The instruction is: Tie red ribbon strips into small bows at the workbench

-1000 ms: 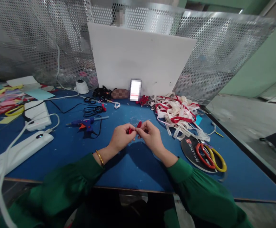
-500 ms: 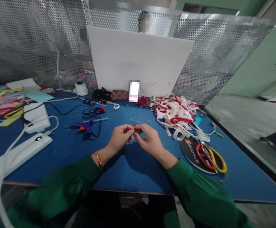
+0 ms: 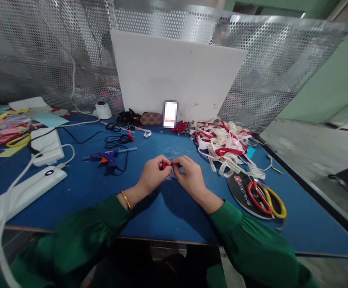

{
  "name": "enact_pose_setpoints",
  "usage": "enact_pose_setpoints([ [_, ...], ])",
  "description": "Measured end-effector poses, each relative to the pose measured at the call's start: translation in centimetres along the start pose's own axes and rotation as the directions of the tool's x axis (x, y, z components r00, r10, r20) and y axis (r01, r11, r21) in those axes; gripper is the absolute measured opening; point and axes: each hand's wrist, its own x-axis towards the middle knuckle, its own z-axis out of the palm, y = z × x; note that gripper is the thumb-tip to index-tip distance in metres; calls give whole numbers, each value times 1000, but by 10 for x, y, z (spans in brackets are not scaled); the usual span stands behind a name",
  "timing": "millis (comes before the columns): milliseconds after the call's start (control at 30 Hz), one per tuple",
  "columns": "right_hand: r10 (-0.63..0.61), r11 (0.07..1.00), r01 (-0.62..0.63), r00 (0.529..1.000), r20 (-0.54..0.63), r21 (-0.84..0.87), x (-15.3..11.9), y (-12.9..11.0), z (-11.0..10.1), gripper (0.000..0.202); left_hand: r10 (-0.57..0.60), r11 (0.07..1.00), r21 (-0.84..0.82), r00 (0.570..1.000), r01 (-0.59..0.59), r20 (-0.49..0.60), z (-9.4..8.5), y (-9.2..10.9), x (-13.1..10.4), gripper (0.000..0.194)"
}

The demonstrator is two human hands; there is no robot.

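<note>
Over the middle of the blue table, my left hand (image 3: 153, 173) pinches a small red ribbon piece (image 3: 164, 165) between thumb and fingers. My right hand (image 3: 189, 174) is closed too, its fingertips pinching the other end of the same red piece. The two hands nearly meet, and most of the ribbon is hidden behind the fingers, so its exact shape cannot be made out. Left of my hands lies a blue glue gun (image 3: 109, 158) with an orange trigger. To their right is a tangled pile of white and red ribbons (image 3: 222, 140).
Scissors (image 3: 264, 198) with red and yellow handles rest on a black round pad (image 3: 237, 192) at the right. A lit phone (image 3: 170, 114) leans on a white board (image 3: 177, 72). Power strips (image 3: 27, 192), cables and coloured paper (image 3: 48, 119) occupy the left side.
The fingers have shifted slightly around the red piece, and more red now shows at my left fingertips. Other things on the table stay in place.
</note>
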Motion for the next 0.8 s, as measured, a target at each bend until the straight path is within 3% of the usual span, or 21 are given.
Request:
enact_pose_setpoints([
  [233,14,999,-14,1000,16,32,1,0,2,13,-23,1000,-12,1000,23,8,0,4,1,7],
  [367,117,973,-131,990,81,190,4,2,1,8,-41,999,7,999,42,-23,0,3,2,8],
  [533,237,897,-309,940,244,317,9,9,0,9,0,1000,15,1000,0,-1,-2,-1,1,10],
  [600,207,926,-263,954,217,272,9,10,-1,9,-9,1000,3,1000,9,9,-2,-1,1,10],
  [700,66,984,-83,992,110,160,7,9,-2,8,-44,998,-47,999,45,25,-2,0,2,8],
  [800,-46,997,41,996,71,72,3,7,-2,13,-70,994,-79,997,73,33,-2,2,2,6],
])
